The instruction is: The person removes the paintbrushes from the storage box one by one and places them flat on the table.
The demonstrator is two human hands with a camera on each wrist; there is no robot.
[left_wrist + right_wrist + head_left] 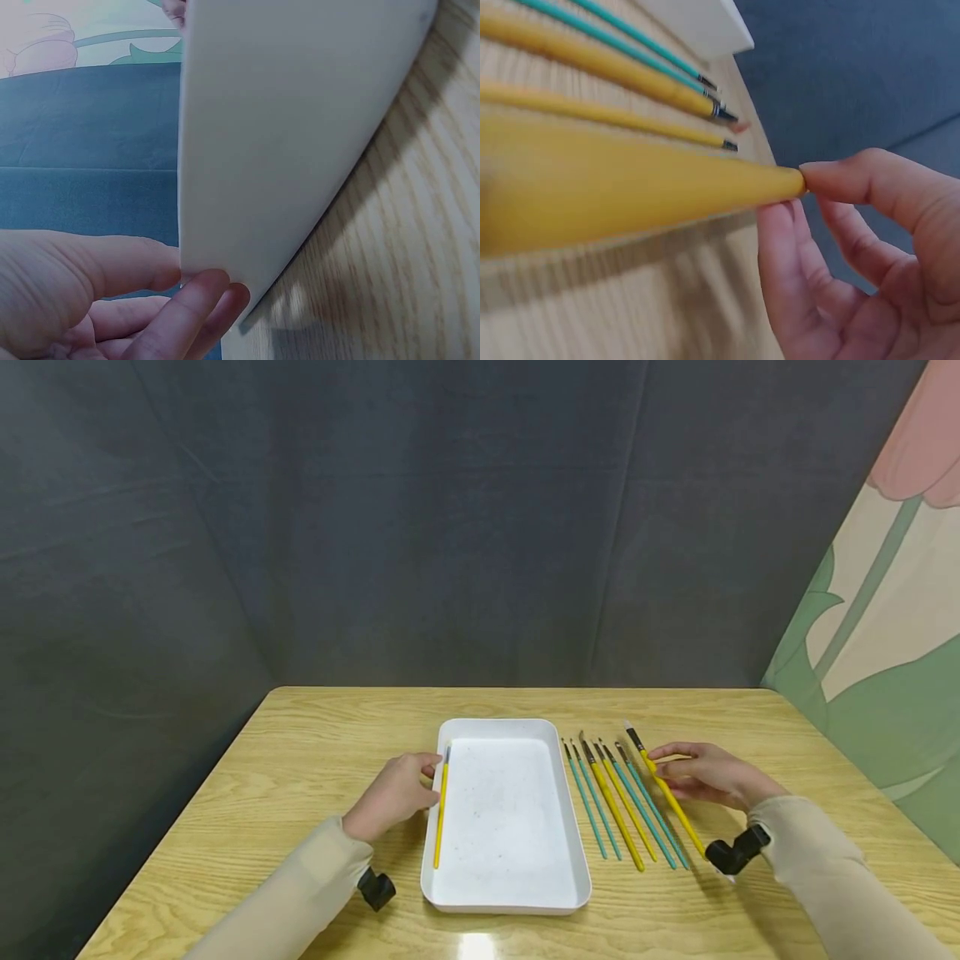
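My left hand [397, 791] grips the left rim of a white rectangular tray [564, 860]. In the left wrist view, its fingertips [214, 281] lie against the outer side wall of the tray [277, 112], with the thumb at the rim. Inside the tray, a yellow-handled paintbrush [442, 810] lies along the left wall. On the right, my right hand [708, 774] pinches another yellow paintbrush [678, 810] between thumb and fingers, tilted and raised above the table. In the right wrist view, this paintbrush's handle [630, 180] fills the near left.
Between the tray and my right hand, several paintbrushes lie side by side on the wooden table [337, 735], some with teal handles [588, 810], others yellow [617, 806]. A dark curtain [450, 527] hangs behind. A wall with a painted flower [900, 610] stands at right.
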